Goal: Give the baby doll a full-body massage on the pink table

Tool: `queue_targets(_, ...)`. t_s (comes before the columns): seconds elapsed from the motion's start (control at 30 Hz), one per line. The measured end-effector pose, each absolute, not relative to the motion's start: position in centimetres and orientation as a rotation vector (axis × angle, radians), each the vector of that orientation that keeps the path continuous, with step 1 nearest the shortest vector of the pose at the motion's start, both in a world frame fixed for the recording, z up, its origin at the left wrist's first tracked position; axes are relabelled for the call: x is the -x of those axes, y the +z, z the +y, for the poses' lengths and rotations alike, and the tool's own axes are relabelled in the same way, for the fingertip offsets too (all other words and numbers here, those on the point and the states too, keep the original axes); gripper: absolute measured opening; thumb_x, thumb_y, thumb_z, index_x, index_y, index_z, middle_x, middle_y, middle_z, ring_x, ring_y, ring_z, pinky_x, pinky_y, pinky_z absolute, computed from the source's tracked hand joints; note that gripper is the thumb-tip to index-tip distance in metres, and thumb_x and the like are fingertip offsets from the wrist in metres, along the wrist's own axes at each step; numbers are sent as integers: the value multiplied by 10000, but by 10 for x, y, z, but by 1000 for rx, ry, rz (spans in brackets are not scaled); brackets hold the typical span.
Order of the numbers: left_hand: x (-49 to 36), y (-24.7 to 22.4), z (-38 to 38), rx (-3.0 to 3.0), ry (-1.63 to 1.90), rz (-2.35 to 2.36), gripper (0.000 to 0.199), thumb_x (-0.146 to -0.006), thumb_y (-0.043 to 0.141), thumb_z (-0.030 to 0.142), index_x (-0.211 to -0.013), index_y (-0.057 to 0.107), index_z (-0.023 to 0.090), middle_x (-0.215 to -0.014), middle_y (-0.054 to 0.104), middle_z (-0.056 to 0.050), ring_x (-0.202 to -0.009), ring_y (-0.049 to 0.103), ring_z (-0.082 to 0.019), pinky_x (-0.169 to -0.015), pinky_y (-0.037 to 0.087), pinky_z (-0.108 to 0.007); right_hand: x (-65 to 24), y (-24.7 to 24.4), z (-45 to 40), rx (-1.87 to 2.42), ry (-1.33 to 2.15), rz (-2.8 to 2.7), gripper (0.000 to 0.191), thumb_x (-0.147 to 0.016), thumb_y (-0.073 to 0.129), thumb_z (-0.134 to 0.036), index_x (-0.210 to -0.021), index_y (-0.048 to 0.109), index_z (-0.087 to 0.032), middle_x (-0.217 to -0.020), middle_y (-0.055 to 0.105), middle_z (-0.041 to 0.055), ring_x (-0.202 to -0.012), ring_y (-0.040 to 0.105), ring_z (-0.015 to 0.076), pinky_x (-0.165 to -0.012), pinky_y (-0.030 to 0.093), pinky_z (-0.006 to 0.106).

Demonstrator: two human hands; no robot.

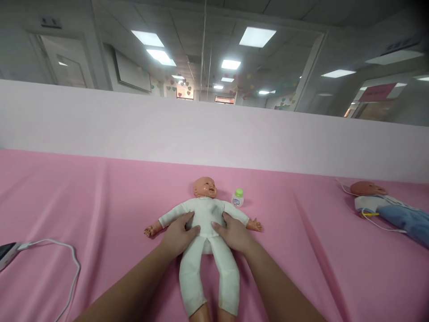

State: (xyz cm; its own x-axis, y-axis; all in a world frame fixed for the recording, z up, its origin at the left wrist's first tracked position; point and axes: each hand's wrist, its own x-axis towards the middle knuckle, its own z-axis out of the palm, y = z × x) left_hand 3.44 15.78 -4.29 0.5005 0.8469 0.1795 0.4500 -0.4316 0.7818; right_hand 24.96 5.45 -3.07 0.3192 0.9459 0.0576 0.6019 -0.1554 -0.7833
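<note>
A baby doll [204, 217] with a white cloth body lies face up on the pink sheet, arms spread and legs toward me. My left hand [179, 235] clasps one side of its waist, thumb across the front of the belly. On the opposite side my right hand [235, 232] grips the waist the same way. Both hands' fingers are partly hidden at the doll's flanks. Beside the doll's head, to the right, stands a small clear bottle [237, 198] with a green cap, touched by neither hand.
The pink sheet [110, 201] has folds running across it. At far right lies a second doll [398, 214] in blue and white with a thin white cord by it. A dark device [7, 255] with a white cable [75, 257] is at left. Behind rises a white partition [201, 129] below glass.
</note>
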Motion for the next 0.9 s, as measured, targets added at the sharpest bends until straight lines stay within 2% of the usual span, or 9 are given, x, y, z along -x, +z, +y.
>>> queue_targets(0.17,-37,-44,163,-2040,695,1052,676,-898,602,461,-1490,550,141,-1551,525,-116,-1447,475,-309,-1222,342,-429,-247,-28,56,1887,564,-1345,575,-904,632,-582,-1297,636,-162,-1226,718,156,-1172,657,340,-994,478,432)
queue_targets(0.27,-41,-43,159,-2072,694,1059,673,-929,563,487,-1501,534,135,-1566,508,-113,-1466,449,-304,-1234,318,-427,-239,-31,59,1912,511,-1330,580,-933,593,-555,-1357,588,-159,-1310,674,167,-1245,615,339,-1038,456,442)
queue_targets(0.33,-44,-43,156,-2105,694,1081,672,-954,518,504,-1514,516,131,-1582,489,-111,-1485,421,-297,-1245,295,-419,-233,-35,61,1925,473,-1316,626,-952,562,-532,-1444,511,-148,-1421,600,183,-1340,549,338,-1092,423,449)
queue_targets(0.43,-49,-45,152,-2144,690,1117,672,-980,465,514,-1517,500,111,-1592,475,-123,-1496,402,-293,-1251,276,-410,-225,-43,65,1971,412,-1281,752,-964,529,-502,-1569,343,-96,-1605,386,219,-1497,364,357,-1187,336,477)
queue_targets(0.53,-54,-47,149,-2170,710,1125,651,-995,438,494,-1510,498,102,-1584,484,-135,-1491,407,-284,-1253,266,-403,-219,-47,67,2013,343,-1284,787,-975,502,-472,-1606,265,-65,-1659,265,232,-1547,257,373,-1226,288,496)
queue_targets(0.73,-65,-49,142,-2186,770,1217,583,-1007,405,427,-1476,518,98,-1572,486,-168,-1493,398,-290,-1234,305,-454,-208,-42,65,2066,88,-1364,604,-991,477,-354,-1543,420,-116,-1573,407,211,-1470,397,360,-1177,384,486)
queue_targets(0.9,-59,-48,148,-2195,821,1177,537,-1001,417,405,-1430,570,122,-1509,566,-140,-1431,485,-278,-1221,340,-424,-214,-28,62,2077,14,-1499,442,-1009,395,-243,-1367,618,-114,-1437,596,174,-1360,540,314,-1147,419,438)
